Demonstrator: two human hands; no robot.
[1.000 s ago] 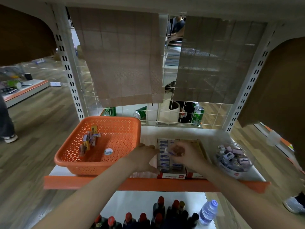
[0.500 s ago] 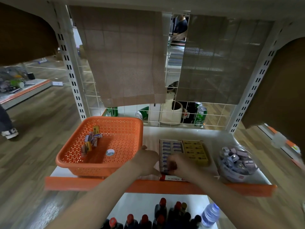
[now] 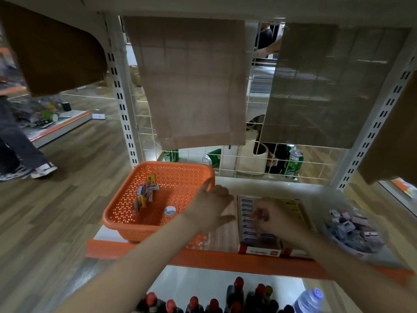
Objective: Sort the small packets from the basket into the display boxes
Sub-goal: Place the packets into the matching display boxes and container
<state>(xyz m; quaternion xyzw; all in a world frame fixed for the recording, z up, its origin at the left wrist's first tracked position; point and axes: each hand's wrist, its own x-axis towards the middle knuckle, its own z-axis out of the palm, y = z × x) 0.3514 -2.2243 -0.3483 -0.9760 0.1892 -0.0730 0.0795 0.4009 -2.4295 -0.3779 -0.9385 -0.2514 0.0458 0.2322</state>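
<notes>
Now the fingers [image 3: 222,192] of the left hand [image 3: 211,210] are spreading apart and swinging off the display box [image 3: 259,250] toward the orange basket [image 3: 133,230], where a few small packets [image 3: 145,194] are lying. The right hand [image 3: 274,220] is curling over the box as before, too blurred to tell a pinch; likely another pick is starting.

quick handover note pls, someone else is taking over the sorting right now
Left hand: open, fingers spread by the right rim of the orange basket, holding nothing.
Right hand: fingers curled over the blue display box; too blurred to tell whether it holds a packet.
Things: a small cluster of packets lies in the basket; the yellow display box sits right of the blue one.
Done: both boxes already hold packets.
Left: probably move the basket's packets into the matching boxes.
</notes>
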